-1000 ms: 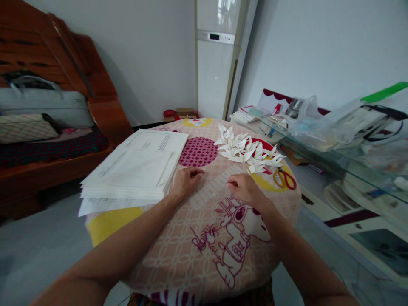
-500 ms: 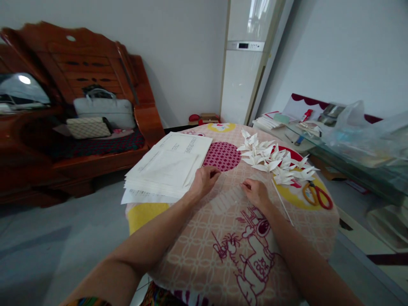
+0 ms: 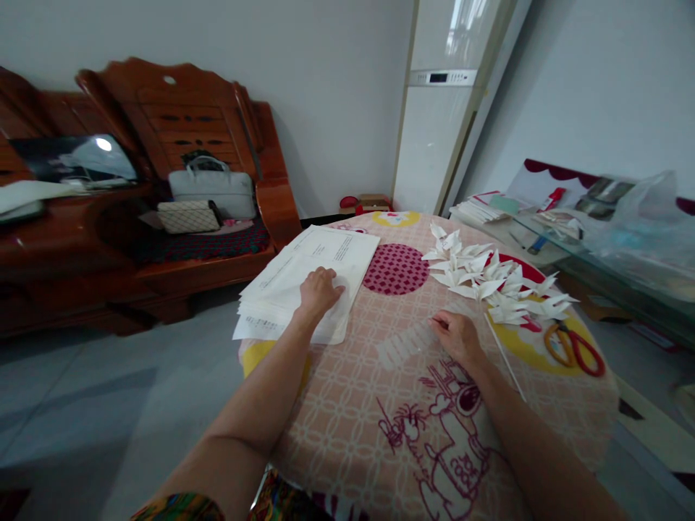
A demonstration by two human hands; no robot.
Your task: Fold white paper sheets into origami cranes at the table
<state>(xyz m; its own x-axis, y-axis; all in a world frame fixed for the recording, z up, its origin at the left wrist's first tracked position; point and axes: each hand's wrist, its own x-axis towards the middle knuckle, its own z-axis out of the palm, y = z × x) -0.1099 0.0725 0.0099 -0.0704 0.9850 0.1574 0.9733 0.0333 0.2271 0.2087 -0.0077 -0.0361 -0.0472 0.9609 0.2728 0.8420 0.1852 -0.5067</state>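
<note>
My left hand [image 3: 318, 290] lies on top of a stack of white paper sheets [image 3: 304, 278] at the left side of a round table, fingers laid flat on the top sheet. My right hand [image 3: 457, 336] rests on the pink patterned tablecloth [image 3: 380, 405] near the table's middle, fingers curled down onto the cloth with nothing visible in them. A pile of several folded white paper pieces [image 3: 489, 278] lies just beyond the right hand. A thin white stick [image 3: 504, 356] lies on the cloth beside my right wrist.
Orange-handled scissors [image 3: 575, 349] lie at the table's right edge. A wooden bench [image 3: 163, 181] with a grey bag [image 3: 213, 192] stands to the left. A tall white appliance [image 3: 434, 123] is behind the table. A glass shelf [image 3: 597, 246] with bags and papers runs along the right.
My left hand moved from the cloth leftward onto the paper stack. The right hand stayed on the cloth. The view swung left, showing more of the bench.
</note>
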